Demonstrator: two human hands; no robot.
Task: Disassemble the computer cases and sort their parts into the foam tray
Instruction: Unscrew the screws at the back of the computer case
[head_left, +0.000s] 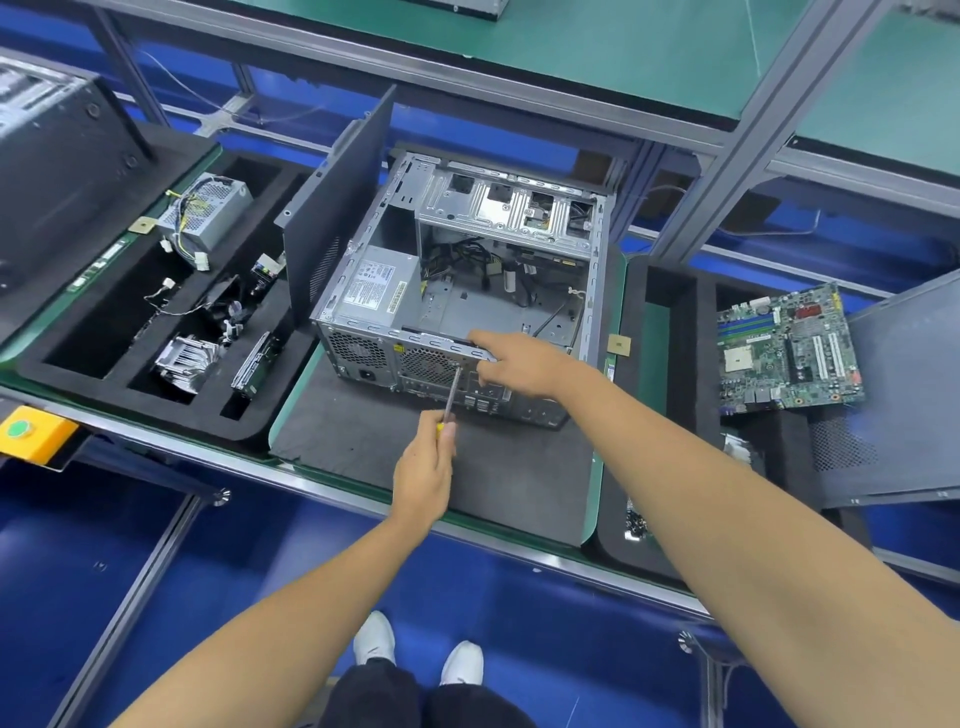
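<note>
Open top of the computer case (467, 291), side panel (340, 208) upright at left, drive cage (509, 213) across the back.

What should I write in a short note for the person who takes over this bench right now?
Left hand grips the screwdriver, its tip at the rear panel of the open case.
Right hand rests on the case's rear top edge.
Done: side panel off; left foam tray holds a power supply and other parts; a motherboard lies at right.
Left: this case's own power supply, cables and drive cage.

Electronics teardown line: conveyor bench (332, 483), foam trays (171, 410), aluminium framing (763, 124).
</note>
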